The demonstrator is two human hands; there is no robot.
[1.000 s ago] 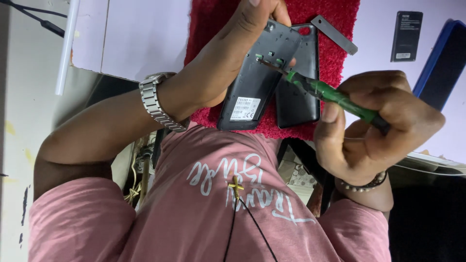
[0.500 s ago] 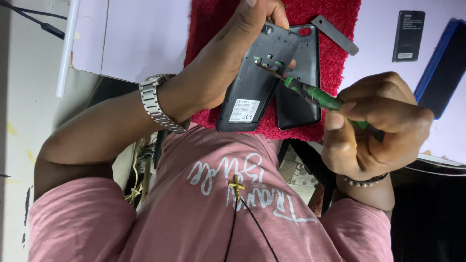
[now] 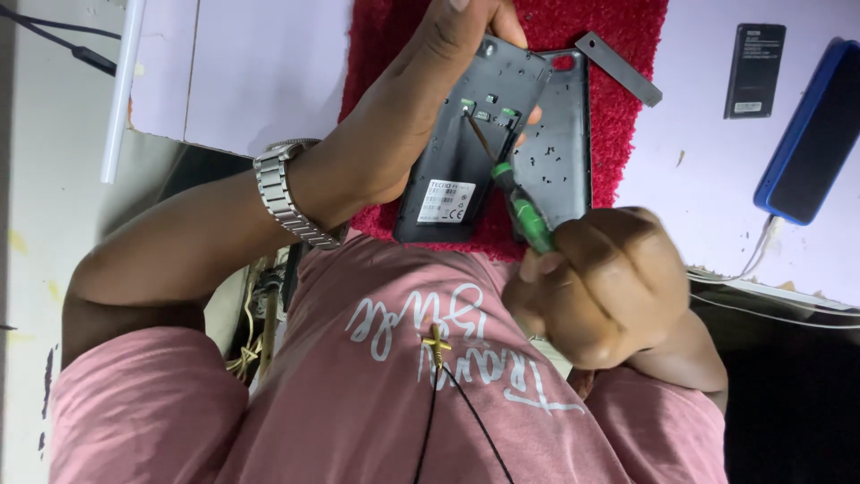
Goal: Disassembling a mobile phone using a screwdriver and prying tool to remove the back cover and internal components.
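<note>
Dark grey opened phone (image 3: 470,152) lies on the red fluffy mat (image 3: 618,116) near the table's near edge, the left hand (image 3: 421,108) closed around its side. The right hand (image 3: 609,287) is fisted on a green-handled screwdriver (image 3: 520,206) — tip at a screw, I judge; next needs steady turning. A grey back cover (image 3: 560,161) lies beside; a blue phone (image 3: 811,134) sits well apart.

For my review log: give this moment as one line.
left hand: holds opened dark grey phone | right hand: grips green-handled screwdriver, tip on phone | under: red fuzzy mat
</note>
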